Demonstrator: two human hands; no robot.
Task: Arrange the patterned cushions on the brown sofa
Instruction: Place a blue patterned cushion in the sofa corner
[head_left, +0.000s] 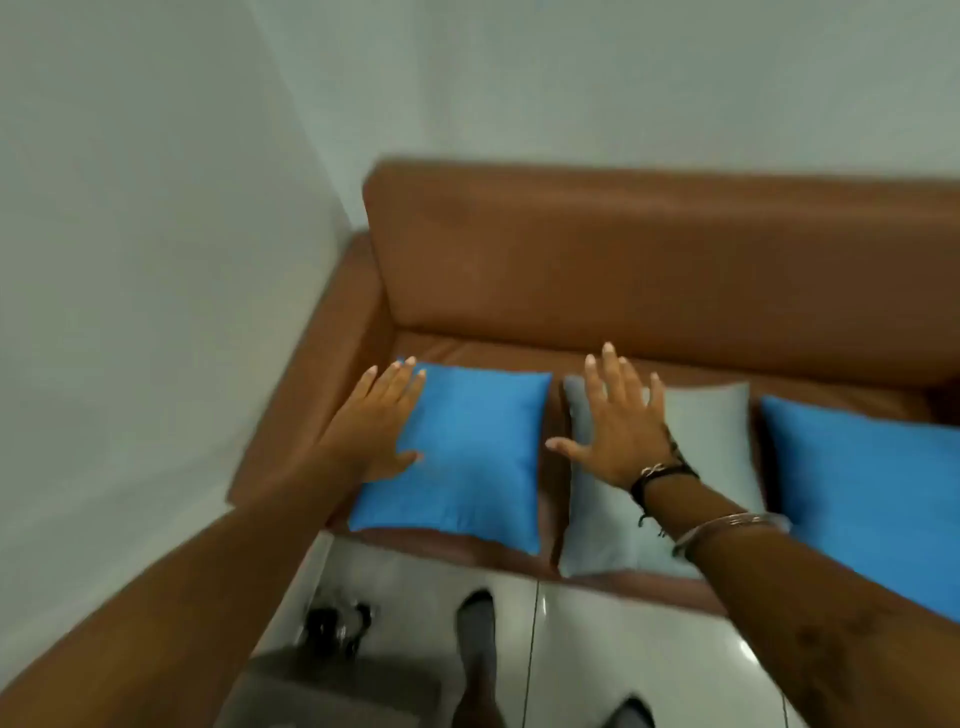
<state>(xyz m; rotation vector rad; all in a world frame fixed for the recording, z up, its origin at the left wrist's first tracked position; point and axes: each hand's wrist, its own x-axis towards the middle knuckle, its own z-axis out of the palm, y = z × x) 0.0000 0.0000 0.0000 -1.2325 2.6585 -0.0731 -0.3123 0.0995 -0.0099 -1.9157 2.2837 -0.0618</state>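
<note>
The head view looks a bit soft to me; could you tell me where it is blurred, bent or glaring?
In the head view, motion blur smears the left hand, and the dark object on the floor is unreadable; the right hand is sharper; wide-angle bending curves the brown sofa backrest; the glossy floor tiles show bright glare streaks.
</note>
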